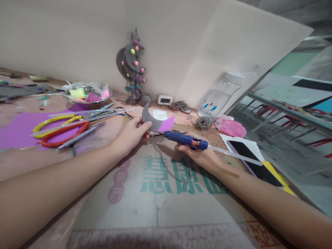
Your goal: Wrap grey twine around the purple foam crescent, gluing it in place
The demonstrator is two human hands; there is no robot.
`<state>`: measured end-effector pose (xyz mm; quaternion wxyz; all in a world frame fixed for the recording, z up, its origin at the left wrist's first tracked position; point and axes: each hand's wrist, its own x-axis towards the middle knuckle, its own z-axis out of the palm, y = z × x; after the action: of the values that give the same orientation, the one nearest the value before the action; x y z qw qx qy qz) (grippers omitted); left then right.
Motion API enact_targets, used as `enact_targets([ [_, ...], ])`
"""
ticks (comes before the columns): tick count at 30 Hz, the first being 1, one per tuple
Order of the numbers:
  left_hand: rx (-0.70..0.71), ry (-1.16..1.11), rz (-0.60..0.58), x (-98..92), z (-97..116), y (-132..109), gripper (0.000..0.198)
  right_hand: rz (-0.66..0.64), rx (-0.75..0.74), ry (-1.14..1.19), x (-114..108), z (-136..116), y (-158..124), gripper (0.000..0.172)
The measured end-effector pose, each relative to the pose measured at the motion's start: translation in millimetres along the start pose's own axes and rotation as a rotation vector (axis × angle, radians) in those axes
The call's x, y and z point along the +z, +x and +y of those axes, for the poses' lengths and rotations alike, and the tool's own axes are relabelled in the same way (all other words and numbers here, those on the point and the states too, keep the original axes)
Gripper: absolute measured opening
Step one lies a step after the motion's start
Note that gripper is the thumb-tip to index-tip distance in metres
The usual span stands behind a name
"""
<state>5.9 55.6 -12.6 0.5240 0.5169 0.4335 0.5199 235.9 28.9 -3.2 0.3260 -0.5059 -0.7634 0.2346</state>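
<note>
My left hand (136, 133) pinches a crescent shape (150, 119) partly wrapped in grey yarn; its right part, a bare purple tip (168, 123), sticks out. My right hand (195, 150) is closed around a blue glue gun (184, 139), with a long clear glue stick (236, 154) coming out of its back end. The gun's nozzle points left and is at the lower edge of the crescent, close to my left fingers; whether it touches is unclear. A loose grey yarn strand (166, 166) hangs below onto printed cardboard (116, 214).
Scissors with red and yellow handles (64, 133) lie on purple sheets (15, 129) at left, near a bowl (88, 100). Behind stand a moon ornament (133, 65), a timer (165, 100) and a bottle (220, 95). Yarn (205, 122), a pink bundle (230, 127) and a phone (267, 174) lie right.
</note>
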Motion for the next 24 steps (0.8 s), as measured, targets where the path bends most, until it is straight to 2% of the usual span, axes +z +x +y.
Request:
enact_targets([
  [14, -0.017, -0.005, 0.013, 1.9, 4.4, -2.5, 0.015, -0.064, 0.038, -0.008, -0.3, -7.4, -1.2, 0.024],
  [24, 0.009, 0.020, 0.003, 0.8, 3.1, -2.6, 0.014, -0.031, 0.024, -0.035, -0.5, -4.1, -2.5, 0.025],
])
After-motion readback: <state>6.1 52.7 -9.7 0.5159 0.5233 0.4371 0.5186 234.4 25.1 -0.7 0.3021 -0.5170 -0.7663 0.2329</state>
